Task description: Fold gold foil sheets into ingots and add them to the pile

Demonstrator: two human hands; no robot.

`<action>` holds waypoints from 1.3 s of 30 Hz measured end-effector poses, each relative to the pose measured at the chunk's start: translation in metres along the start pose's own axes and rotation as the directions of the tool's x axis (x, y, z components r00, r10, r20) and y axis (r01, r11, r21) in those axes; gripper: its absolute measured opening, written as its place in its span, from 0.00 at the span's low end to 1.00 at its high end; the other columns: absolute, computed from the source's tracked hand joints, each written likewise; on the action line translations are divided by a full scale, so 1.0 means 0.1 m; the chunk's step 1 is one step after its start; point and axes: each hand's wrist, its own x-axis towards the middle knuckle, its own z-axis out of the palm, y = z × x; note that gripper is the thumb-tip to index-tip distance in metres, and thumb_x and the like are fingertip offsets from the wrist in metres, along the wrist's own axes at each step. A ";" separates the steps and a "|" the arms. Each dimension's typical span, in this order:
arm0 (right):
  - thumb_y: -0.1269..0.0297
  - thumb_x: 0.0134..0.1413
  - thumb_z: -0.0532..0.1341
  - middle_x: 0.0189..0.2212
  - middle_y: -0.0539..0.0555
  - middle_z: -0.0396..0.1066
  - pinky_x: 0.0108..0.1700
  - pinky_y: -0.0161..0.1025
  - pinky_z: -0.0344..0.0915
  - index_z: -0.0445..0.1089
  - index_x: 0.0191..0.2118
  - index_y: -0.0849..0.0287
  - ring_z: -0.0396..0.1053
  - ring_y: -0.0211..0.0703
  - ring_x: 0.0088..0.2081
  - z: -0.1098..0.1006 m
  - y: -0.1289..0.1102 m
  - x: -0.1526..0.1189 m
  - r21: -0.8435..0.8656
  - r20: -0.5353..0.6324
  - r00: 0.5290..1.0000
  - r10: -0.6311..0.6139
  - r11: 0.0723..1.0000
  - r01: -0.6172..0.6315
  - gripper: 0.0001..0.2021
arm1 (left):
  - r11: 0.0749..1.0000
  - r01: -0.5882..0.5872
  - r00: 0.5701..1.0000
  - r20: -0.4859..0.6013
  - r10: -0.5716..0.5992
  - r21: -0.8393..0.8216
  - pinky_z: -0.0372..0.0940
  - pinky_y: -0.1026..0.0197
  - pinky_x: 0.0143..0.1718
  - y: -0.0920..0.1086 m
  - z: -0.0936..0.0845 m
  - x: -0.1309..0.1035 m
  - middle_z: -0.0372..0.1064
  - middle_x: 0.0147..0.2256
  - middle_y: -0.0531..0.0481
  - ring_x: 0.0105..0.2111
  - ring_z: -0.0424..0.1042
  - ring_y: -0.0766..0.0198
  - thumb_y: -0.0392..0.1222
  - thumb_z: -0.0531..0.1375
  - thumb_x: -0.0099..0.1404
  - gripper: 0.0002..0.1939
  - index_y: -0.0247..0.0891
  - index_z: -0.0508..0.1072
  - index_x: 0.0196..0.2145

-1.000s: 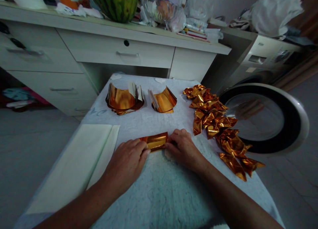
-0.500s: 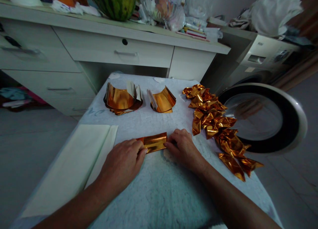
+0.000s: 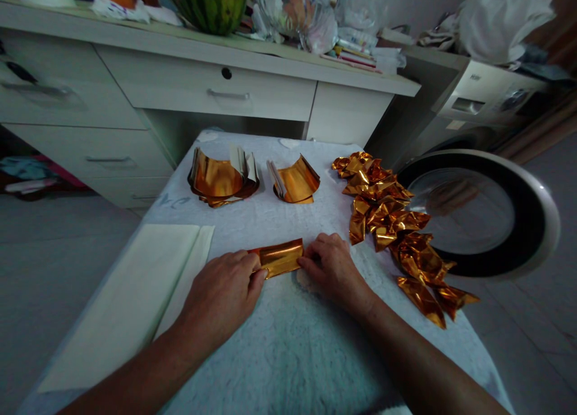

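A strip of shiny gold foil paper (image 3: 282,257) lies at the middle of the cloth-covered table (image 3: 279,349), with its long edge curled. My left hand (image 3: 232,283) pinches its left end between thumb and fingers. At the right end, my right hand (image 3: 327,262) grips the edge with bent fingers. Behind the strip stand two curved stacks of gold foil sheets, a larger one (image 3: 219,178) and a smaller one (image 3: 295,181). Folded gold foil pieces (image 3: 383,217) lie in a heap along the table's right side.
Pale folded paper (image 3: 121,295) covers the table's left part. A white drawer cabinet (image 3: 216,84) runs behind, bearing a watermelon (image 3: 207,3) and plastic bags. The washing machine's round door (image 3: 478,214) stands open close to the table's right edge.
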 end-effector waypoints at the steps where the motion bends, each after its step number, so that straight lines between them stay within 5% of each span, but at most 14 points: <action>1: 0.67 0.56 0.66 0.30 0.53 0.69 0.40 0.43 0.53 0.72 0.27 0.58 0.62 0.45 0.36 0.00 0.00 0.00 -0.003 -0.002 1.000 0.006 1.000 -0.006 0.07 | 1.000 0.008 1.000 0.018 -0.008 -0.003 0.62 0.57 0.30 0.00 0.00 0.00 0.72 0.28 0.49 0.29 0.72 0.58 0.39 0.54 0.67 0.09 0.40 0.67 0.28; 11: 0.72 0.51 0.64 0.30 0.51 0.68 0.42 0.42 0.52 0.72 0.28 0.58 0.61 0.44 0.38 -0.03 -0.04 -0.04 0.034 0.007 0.999 0.042 0.999 -0.042 0.04 | 0.994 0.108 0.976 0.194 -0.102 -0.020 0.62 0.53 0.37 0.04 -0.06 0.04 0.72 0.33 0.45 0.34 0.72 0.54 0.40 0.52 0.69 0.10 0.38 0.68 0.30; 30: 0.69 0.54 0.63 0.31 0.52 0.69 0.40 0.42 0.51 0.70 0.28 0.58 0.61 0.45 0.38 -0.03 -0.05 -0.03 -0.002 0.003 0.997 0.082 0.997 -0.082 0.05 | 0.993 0.115 0.968 0.224 -0.113 0.002 0.63 0.51 0.39 0.06 -0.07 0.04 0.72 0.33 0.45 0.35 0.72 0.52 0.40 0.51 0.70 0.11 0.38 0.68 0.31; 39: 0.70 0.51 0.64 0.32 0.51 0.68 0.41 0.42 0.54 0.65 0.38 0.59 0.61 0.46 0.38 0.01 -0.06 -0.05 0.048 -0.074 0.988 0.133 0.990 -0.130 0.09 | 0.994 0.107 0.970 0.217 -0.108 0.014 0.63 0.52 0.38 0.04 -0.06 0.03 0.72 0.33 0.45 0.35 0.72 0.53 0.41 0.52 0.70 0.11 0.38 0.68 0.31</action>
